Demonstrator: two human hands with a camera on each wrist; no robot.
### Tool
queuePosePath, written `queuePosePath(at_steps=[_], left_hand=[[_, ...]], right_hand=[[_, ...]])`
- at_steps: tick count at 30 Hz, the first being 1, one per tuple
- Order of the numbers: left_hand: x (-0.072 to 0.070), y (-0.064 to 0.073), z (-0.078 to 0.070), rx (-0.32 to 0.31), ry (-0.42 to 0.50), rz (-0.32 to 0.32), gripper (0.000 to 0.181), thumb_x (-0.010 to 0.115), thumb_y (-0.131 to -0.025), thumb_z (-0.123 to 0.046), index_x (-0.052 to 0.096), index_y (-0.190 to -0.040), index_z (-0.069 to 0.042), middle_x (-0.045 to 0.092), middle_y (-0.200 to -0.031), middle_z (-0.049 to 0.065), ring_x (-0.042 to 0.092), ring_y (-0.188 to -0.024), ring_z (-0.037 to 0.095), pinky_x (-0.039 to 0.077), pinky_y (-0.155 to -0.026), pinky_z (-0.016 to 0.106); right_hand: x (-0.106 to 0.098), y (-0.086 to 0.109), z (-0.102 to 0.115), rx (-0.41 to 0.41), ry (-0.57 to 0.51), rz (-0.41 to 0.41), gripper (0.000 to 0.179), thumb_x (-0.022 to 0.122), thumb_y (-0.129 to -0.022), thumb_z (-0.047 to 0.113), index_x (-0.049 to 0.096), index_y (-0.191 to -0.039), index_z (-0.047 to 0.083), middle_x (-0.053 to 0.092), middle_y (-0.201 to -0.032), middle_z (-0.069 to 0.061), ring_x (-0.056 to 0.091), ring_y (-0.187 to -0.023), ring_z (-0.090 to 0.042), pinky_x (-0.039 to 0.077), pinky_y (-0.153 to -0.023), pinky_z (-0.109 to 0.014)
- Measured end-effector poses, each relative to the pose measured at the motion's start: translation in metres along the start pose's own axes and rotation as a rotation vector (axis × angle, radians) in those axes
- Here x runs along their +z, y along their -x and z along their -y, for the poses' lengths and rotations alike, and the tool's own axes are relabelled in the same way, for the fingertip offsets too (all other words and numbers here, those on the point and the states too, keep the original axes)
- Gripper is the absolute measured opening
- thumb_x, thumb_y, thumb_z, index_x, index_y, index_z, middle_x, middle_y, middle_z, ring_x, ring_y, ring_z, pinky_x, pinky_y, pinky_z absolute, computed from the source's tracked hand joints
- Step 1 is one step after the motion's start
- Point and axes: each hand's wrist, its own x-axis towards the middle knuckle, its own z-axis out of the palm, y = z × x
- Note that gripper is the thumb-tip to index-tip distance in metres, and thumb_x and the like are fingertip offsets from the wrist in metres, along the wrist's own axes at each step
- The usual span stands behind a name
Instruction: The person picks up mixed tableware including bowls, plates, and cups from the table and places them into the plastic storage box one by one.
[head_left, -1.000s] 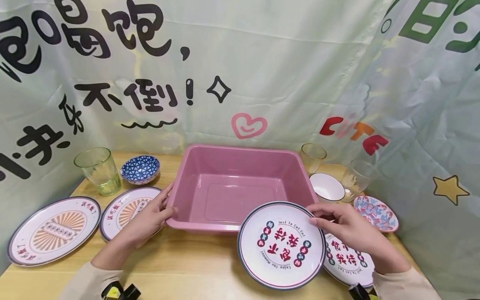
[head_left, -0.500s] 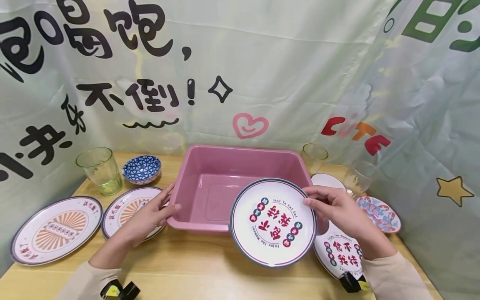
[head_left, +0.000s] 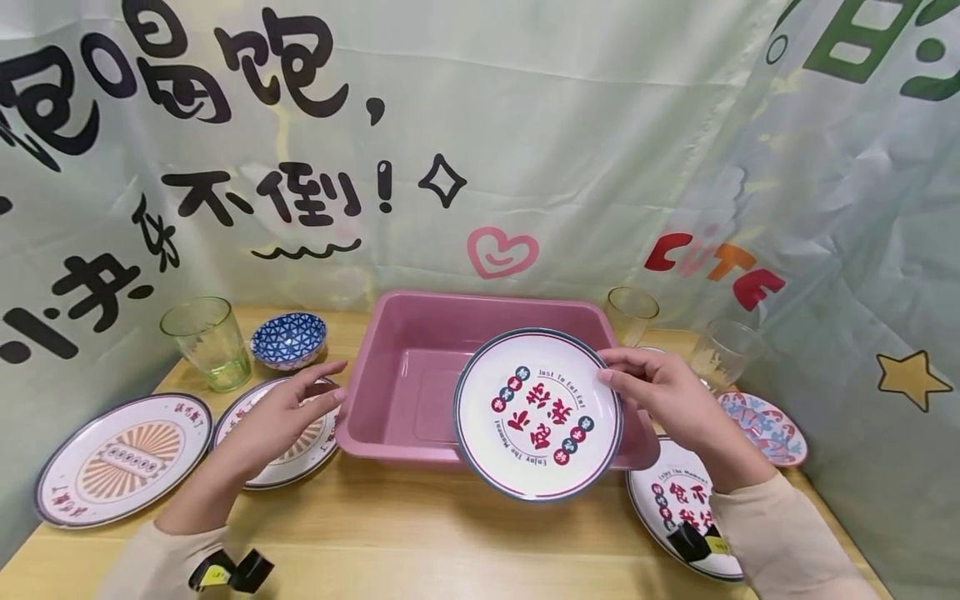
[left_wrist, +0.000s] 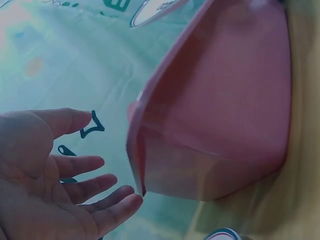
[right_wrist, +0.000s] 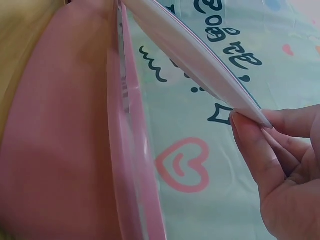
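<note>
I have the printed plate [head_left: 538,415] lifted off the tabletop [head_left: 420,533], face up and tilted, in front of the near right side of the pink tub [head_left: 431,387] in the head view. Whether its far edge touches the tub's rim I cannot tell.

The right grip [head_left: 667,400], a bare hand, pinches the plate by its edge, thumb on one face and fingers on the other. The left grip [head_left: 281,421] is released, fingers loosely spread beside the tub's left edge, holding nothing.

I judge the plate to be stiff and glazed (ceramic or melamine, I can't say which), so I would treat it as breakable. Its shiny face looks slippery, and held at one edge, its weight should pull the free side down and twist it in the pinch. The rim is the natural place to hold; more fingers spread underneath would steady it, and a second hold on the opposite rim would stop the tilt. The tub, probably light plastic, might slide if knocked, so I would steady it by its lip.
</note>
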Motion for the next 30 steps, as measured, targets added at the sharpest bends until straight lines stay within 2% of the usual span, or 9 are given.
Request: queuePosePath(at_steps=[2,7,11,20,23,27,30], left_hand=[[-0.002,-0.002,-0.004,0.015,0.003,0.004,0.059,0.054,-0.101,-0.037,0.039,-0.149,-0.005,0.050,-0.139,0.023,0.047,-0.126,0.041,0.039,-0.103,0.059],[-0.004,-0.008,-0.016,0.049,0.025,0.014,0.058,0.053,-0.101,-0.037,0.041,-0.148,-0.007,0.041,-0.149,0.019,0.047,-0.128,0.040,0.038,-0.103,0.060],[-0.002,-0.013,-0.028,0.058,0.060,0.036,0.057,0.054,-0.101,-0.038,0.042,-0.149,-0.010,0.046,-0.146,0.016,0.049,-0.127,0.036,0.037,-0.104,0.059],[0.008,-0.034,-0.051,0.064,0.128,0.085,0.059,0.052,-0.100,-0.044,0.041,-0.149,-0.014,0.046,-0.147,0.010,0.047,-0.131,0.032,0.042,-0.103,0.048],[0.010,-0.042,-0.058,0.063,0.173,0.111,0.057,0.051,-0.101,-0.044,0.041,-0.149,-0.016,0.051,-0.143,0.010,0.053,-0.125,0.032,0.043,-0.103,0.047],[0.015,-0.055,-0.066,0.045,0.233,0.124,0.058,0.051,-0.100,-0.045,0.041,-0.150,-0.017,0.051,-0.142,0.012,0.057,-0.121,0.033,0.036,-0.108,0.051],[0.020,-0.067,-0.072,0.060,0.288,0.122,0.058,0.052,-0.100,-0.045,0.042,-0.148,-0.014,0.051,-0.142,0.013,0.059,-0.119,0.031,0.040,-0.106,0.047]], right_hand=[[0.001,-0.002,0.001,0.018,-0.005,-0.001,0.034,0.064,-0.097,0.015,0.062,-0.124,-0.005,0.067,-0.092,-0.011,0.061,-0.077,-0.012,0.054,-0.067,-0.026],[0.003,-0.010,0.002,0.040,-0.041,-0.002,0.038,0.062,-0.098,0.018,0.059,-0.127,-0.005,0.069,-0.097,-0.013,0.065,-0.082,-0.012,0.056,-0.074,-0.026],[0.005,-0.017,0.002,0.051,-0.136,-0.011,0.040,0.060,-0.099,0.017,0.056,-0.129,-0.008,0.068,-0.102,-0.012,0.067,-0.084,-0.013,0.057,-0.078,-0.027],[0.010,-0.035,0.001,0.061,-0.367,-0.038,0.041,0.058,-0.099,0.012,0.051,-0.131,-0.012,0.068,-0.101,-0.005,0.066,-0.083,-0.015,0.058,-0.076,-0.029],[0.011,-0.040,0.002,0.065,-0.405,-0.039,0.041,0.059,-0.098,0.013,0.052,-0.131,-0.012,0.068,-0.104,-0.008,0.066,-0.084,-0.016,0.058,-0.075,-0.029],[0.012,-0.049,0.005,0.071,-0.429,-0.047,0.043,0.062,-0.098,0.016,0.053,-0.131,-0.010,0.065,-0.112,-0.009,0.067,-0.084,-0.016,0.059,-0.075,-0.029],[0.013,-0.056,0.008,0.075,-0.451,-0.059,0.043,0.063,-0.097,0.016,0.054,-0.131,-0.008,0.065,-0.111,-0.010,0.067,-0.082,-0.015,0.059,-0.074,-0.029]])
